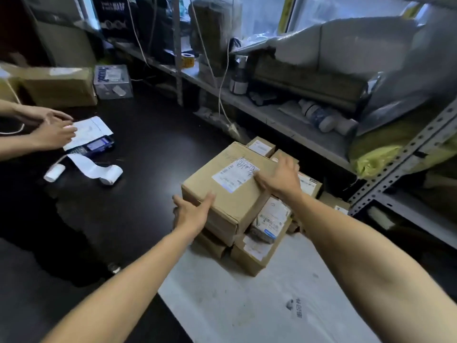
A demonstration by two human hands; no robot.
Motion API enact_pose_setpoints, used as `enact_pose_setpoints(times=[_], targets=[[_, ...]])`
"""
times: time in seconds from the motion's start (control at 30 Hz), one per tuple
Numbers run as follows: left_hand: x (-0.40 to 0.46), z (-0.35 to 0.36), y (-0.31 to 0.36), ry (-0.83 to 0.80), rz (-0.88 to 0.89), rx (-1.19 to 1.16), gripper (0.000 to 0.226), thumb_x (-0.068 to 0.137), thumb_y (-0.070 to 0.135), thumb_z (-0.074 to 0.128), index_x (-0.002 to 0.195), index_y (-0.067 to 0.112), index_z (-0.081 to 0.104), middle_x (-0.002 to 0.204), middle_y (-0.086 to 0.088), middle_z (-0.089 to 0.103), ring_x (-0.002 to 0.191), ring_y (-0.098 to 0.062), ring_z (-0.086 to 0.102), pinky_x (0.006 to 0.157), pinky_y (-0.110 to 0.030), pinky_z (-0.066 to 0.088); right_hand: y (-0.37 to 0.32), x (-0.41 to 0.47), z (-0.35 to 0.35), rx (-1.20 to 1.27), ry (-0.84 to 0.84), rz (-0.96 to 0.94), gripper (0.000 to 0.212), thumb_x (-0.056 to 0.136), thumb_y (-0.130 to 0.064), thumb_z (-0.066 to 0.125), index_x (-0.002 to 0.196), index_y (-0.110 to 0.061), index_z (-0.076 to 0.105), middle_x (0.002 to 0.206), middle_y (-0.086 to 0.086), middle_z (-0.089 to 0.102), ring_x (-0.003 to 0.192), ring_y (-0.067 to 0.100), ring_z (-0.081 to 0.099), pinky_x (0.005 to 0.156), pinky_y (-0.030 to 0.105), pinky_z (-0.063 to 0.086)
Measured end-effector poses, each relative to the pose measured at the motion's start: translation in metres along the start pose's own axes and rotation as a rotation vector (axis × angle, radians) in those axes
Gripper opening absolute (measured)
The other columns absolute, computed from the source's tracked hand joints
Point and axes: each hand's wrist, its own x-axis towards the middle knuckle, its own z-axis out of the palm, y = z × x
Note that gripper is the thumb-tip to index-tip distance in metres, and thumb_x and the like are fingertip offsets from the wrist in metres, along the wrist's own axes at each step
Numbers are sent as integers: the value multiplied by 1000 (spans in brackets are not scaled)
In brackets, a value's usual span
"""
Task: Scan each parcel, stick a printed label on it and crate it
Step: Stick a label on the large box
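Observation:
A brown cardboard parcel [222,184] with a white shipping label [235,175] on top lies on a pile of smaller parcels [257,251]. My left hand [191,214] lies against its near left corner with straight fingers. My right hand [280,178] rests flat on its top right edge, fingers spread. Among the pile a padded grey packet [270,222] with a barcode label sticks out under the big box. A blue handheld scanner [96,146] and white label rolls [108,173] lie on the dark surface to the left.
Another person's two hands [53,127] work on a white paper sheet [91,129] by the scanner. Cardboard boxes [59,86] stand at the back left. A metal shelf rack [291,120] with bottles, bags and cables runs along the right. A white sheet [247,305] covers the near surface.

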Motion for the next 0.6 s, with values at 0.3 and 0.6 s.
enact_pose_setpoints(times=[0.3,0.6], targets=[[16,14,-3,-189,-204,-405,126,48,90,54,145,13,38,136,-3,57,122,-28,55,106,-52,46,-14,69,4,42,-245,16,77,77,-64,76,131,-13,57,121,-2,64,110,21,62,98,36,51],[-4,-35,50,-69,5,-496,73,71,68,71,121,18,55,111,-3,70,99,-24,69,85,-44,59,-38,25,-57,165,35,-48,96,55,-85,72,121,-18,56,121,0,61,108,20,58,94,44,52]])
